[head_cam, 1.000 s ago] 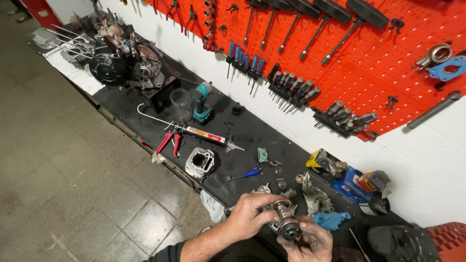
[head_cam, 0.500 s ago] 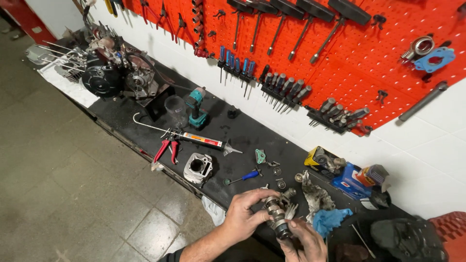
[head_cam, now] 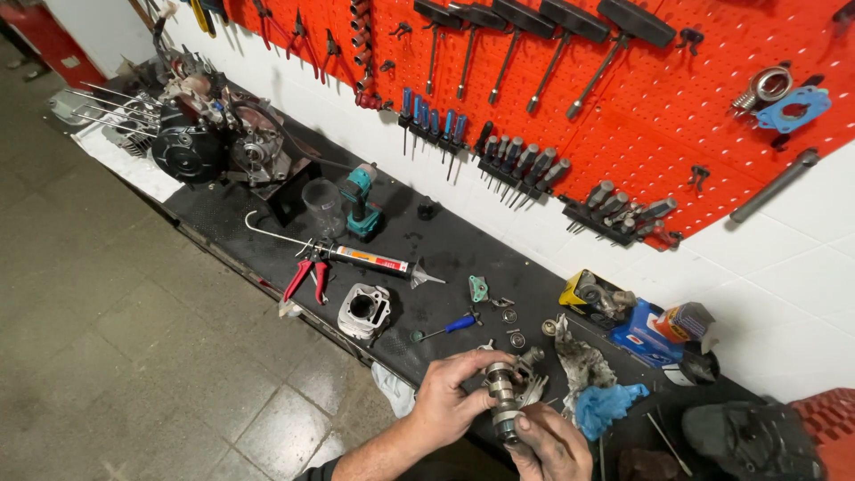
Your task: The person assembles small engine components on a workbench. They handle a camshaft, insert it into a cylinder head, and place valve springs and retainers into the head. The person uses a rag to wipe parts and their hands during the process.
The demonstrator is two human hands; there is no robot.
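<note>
the long black workbench [head_cam: 445,240] ran under a red pegboard [head_cam: 623,107] hung with tools, an engine block [head_cam: 191,147] at its far end and a bare cylinder [head_cam: 363,312] nearer. low in the view, just above the bench's near edge, both hands closed on a small metal camshaft [head_cam: 503,392]. this looked like an inspection or fitting step; turning the part would call for a steady grip. the left hand [head_cam: 450,396] wrapped its upper end, fingers curled, while the grimy right hand [head_cam: 548,445] pinched the lower end from beneath.
</note>
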